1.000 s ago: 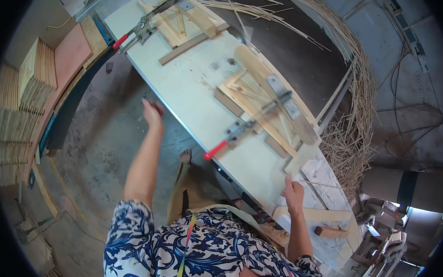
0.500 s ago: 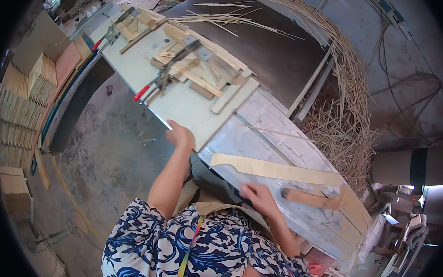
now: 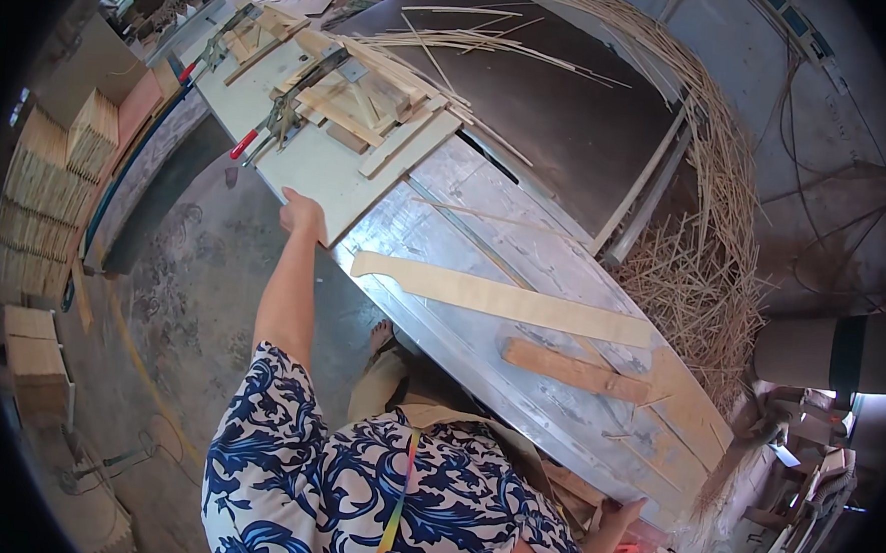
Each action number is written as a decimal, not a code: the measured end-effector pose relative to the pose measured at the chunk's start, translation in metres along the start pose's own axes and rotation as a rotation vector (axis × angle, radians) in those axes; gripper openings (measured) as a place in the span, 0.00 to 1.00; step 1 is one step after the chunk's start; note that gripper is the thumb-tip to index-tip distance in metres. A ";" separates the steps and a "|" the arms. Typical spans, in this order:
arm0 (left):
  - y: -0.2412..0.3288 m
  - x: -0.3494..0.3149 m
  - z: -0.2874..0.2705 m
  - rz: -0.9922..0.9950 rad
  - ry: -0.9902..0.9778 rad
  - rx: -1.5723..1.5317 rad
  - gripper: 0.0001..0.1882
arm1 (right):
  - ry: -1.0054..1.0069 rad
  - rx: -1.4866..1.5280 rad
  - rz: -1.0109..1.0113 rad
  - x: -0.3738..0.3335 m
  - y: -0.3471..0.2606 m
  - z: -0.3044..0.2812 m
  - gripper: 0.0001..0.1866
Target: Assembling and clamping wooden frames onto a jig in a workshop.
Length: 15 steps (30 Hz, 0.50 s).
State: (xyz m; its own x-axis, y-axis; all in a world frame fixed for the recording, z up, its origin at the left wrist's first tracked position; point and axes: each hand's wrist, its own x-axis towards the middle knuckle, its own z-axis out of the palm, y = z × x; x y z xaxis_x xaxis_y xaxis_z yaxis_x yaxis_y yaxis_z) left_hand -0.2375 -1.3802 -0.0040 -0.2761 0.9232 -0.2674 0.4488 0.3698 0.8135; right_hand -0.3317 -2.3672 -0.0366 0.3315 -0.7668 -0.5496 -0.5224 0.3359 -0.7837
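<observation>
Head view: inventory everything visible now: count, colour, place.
Long metal worktable: 1, silver, centre
Flat rectangular board: 1, cream, table's upper-left
Red-handled metal clamps: 2, grey, on board
Narrow wooden pieces: several, pale, around the clamps
Curved-end flat wooden strip: 1, pale, on table
Oblong wooden block: 1, brown, below the strip
Thin wooden sticks: many, tan, heaped beyond table
Broad flat panel: 1, dark brown, beyond table
Stacked wooden pieces: many, tan, left
Banded cylinder: 1, brown and dark, far right
Jumbled objects: uncountable, mixed, lower right
Patterned shirt: 1, blue and white, bottom
Left hand: 1, at board's near edge
Right hand: 1, at table's near-right edge
</observation>
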 end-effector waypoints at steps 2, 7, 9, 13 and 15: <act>0.010 -0.018 0.001 -0.012 -0.045 0.049 0.43 | 0.097 -0.049 -0.125 0.028 -0.005 0.015 0.41; -0.002 -0.013 -0.007 0.049 0.013 0.106 0.41 | 0.560 -0.446 0.042 0.062 0.006 0.032 0.36; -0.015 -0.024 0.014 0.006 0.022 0.090 0.42 | 0.602 -0.548 -0.069 0.095 0.015 0.003 0.25; -0.031 0.070 -0.010 0.377 -0.006 0.544 0.33 | 0.147 -1.793 -0.330 0.081 0.032 0.030 0.25; -0.042 0.057 0.026 0.711 -0.199 1.333 0.27 | -0.092 -2.315 -0.437 0.078 0.016 0.011 0.23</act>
State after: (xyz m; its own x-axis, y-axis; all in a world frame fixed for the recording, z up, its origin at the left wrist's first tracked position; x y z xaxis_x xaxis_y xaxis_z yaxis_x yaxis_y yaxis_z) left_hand -0.2497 -1.3407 -0.0674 0.3880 0.9028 -0.1854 0.8802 -0.4226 -0.2160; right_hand -0.3056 -2.4155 -0.0956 0.6112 -0.5566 -0.5627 -0.1008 -0.7599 0.6421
